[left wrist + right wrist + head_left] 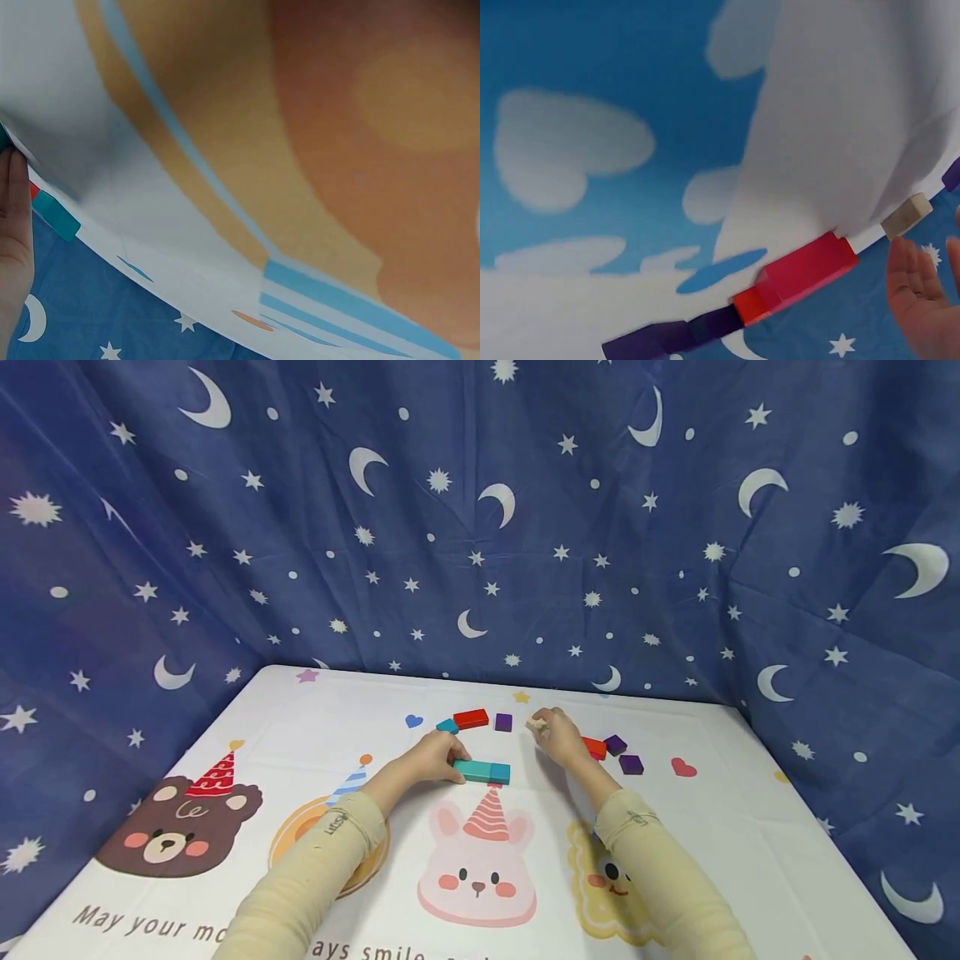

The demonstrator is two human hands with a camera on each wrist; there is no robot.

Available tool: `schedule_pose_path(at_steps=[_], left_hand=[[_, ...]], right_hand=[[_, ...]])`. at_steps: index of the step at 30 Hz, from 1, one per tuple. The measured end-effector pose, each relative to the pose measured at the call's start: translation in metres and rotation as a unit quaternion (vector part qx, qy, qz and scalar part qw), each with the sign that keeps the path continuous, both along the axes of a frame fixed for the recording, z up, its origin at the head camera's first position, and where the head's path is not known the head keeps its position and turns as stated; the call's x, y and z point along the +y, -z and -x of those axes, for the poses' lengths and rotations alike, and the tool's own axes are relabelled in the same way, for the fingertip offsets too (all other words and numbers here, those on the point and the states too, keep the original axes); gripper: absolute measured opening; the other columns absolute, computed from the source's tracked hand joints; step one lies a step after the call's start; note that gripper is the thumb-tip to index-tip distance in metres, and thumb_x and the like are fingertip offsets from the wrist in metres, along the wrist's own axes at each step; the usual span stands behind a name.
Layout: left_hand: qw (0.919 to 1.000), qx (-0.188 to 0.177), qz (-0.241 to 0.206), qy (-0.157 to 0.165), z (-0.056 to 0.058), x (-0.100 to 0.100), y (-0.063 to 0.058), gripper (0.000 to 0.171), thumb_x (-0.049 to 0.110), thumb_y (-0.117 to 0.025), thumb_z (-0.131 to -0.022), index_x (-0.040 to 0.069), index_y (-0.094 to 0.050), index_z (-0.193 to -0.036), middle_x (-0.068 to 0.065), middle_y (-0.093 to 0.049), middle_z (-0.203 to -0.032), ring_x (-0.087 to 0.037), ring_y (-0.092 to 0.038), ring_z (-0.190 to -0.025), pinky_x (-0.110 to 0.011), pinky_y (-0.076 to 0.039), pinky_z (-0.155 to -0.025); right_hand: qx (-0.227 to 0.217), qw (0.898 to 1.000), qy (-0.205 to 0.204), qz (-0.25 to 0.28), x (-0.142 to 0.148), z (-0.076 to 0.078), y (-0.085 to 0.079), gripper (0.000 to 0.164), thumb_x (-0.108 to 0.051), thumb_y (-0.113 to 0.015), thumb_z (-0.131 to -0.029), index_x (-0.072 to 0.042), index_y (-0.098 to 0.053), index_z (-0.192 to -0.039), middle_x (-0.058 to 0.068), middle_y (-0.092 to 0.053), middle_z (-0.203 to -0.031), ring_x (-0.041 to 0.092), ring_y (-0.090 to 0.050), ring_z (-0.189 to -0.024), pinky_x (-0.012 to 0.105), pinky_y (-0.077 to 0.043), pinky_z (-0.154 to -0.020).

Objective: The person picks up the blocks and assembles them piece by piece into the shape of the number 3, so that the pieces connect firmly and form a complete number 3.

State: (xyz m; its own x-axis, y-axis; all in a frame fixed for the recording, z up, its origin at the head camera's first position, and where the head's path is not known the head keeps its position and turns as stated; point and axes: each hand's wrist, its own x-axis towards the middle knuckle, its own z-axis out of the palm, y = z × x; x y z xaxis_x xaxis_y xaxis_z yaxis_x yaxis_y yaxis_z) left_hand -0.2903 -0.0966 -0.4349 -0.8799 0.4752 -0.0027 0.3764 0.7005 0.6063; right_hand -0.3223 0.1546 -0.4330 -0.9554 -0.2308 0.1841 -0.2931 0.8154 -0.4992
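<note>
My left hand [437, 757] grips the left end of a long teal block [472, 770] between thumb and fingers. A short blue block [500, 773] adjoins its right end. In the left wrist view only part of this hand [15, 217] shows, at the left edge. My right hand [559, 737] is at a small beige block [537, 724] farther back. In the right wrist view that beige block [906, 216] lies at the fingertips, both its ends uncovered, with the fingers fairly straight and spread.
Behind the left hand lie a blue block [447, 727], a red block [471, 719] and a purple block [503, 722]. Right of the right hand are another red block [595, 748] and two purple blocks [632, 764]. A blue curtain [465, 568] hangs behind the white tablecloth [720, 835].
</note>
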Motion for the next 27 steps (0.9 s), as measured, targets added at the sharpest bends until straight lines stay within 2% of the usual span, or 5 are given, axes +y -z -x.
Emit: schedule_pose_path(at_steps=[4, 8, 18, 27], left_hand=[[1.0, 0.003, 0.001, 0.006, 0.0, 0.001, 0.001, 0.03, 0.012, -0.082, -0.07, 0.004, -0.074, -0.098, -0.004, -0.073, -0.087, -0.008, -0.056, -0.072, -0.021, -0.05, -0.071], [1.0, 0.001, 0.001, 0.004, 0.0, 0.001, 0.002, 0.03, 0.011, -0.083, -0.07, 0.004, -0.074, -0.098, -0.004, -0.073, -0.087, -0.008, -0.056, -0.071, -0.02, -0.05, -0.071], [0.9997, 0.014, 0.005, 0.018, 0.003, 0.0, 0.004, 0.03, 0.01, -0.083, -0.069, 0.003, -0.074, -0.097, -0.005, -0.073, -0.087, -0.006, -0.057, -0.069, -0.018, -0.049, -0.067], [0.9996, 0.015, 0.001, 0.025, 0.003, -0.002, 0.003, 0.03, 0.012, -0.083, -0.069, 0.003, -0.074, -0.097, -0.006, -0.073, -0.088, -0.007, -0.059, -0.07, -0.018, -0.05, -0.068]], right_hand=[[-0.025, 1.0, 0.006, 0.006, 0.0, 0.003, 0.004, 0.052, 0.001, -0.065, -0.081, 0.0, -0.048, -0.13, 0.026, -0.044, -0.132, 0.041, -0.051, -0.112, 0.051, -0.044, -0.098], [-0.045, 0.999, 0.003, -0.002, -0.003, 0.005, 0.005, 0.06, 0.0, -0.066, -0.081, 0.0, -0.042, -0.136, 0.026, -0.037, -0.14, 0.042, -0.049, -0.117, 0.051, -0.041, -0.102], [-0.049, 0.997, -0.011, -0.063, -0.001, 0.012, 0.008, 0.058, -0.001, -0.06, -0.085, 0.004, -0.039, -0.139, 0.032, -0.031, -0.145, 0.044, -0.046, -0.125, 0.051, -0.037, -0.105], [-0.058, 0.995, -0.026, -0.077, -0.003, 0.016, 0.002, 0.053, 0.003, -0.055, -0.086, 0.006, -0.041, -0.138, 0.032, -0.033, -0.144, 0.044, -0.041, -0.129, 0.051, -0.036, -0.106]])
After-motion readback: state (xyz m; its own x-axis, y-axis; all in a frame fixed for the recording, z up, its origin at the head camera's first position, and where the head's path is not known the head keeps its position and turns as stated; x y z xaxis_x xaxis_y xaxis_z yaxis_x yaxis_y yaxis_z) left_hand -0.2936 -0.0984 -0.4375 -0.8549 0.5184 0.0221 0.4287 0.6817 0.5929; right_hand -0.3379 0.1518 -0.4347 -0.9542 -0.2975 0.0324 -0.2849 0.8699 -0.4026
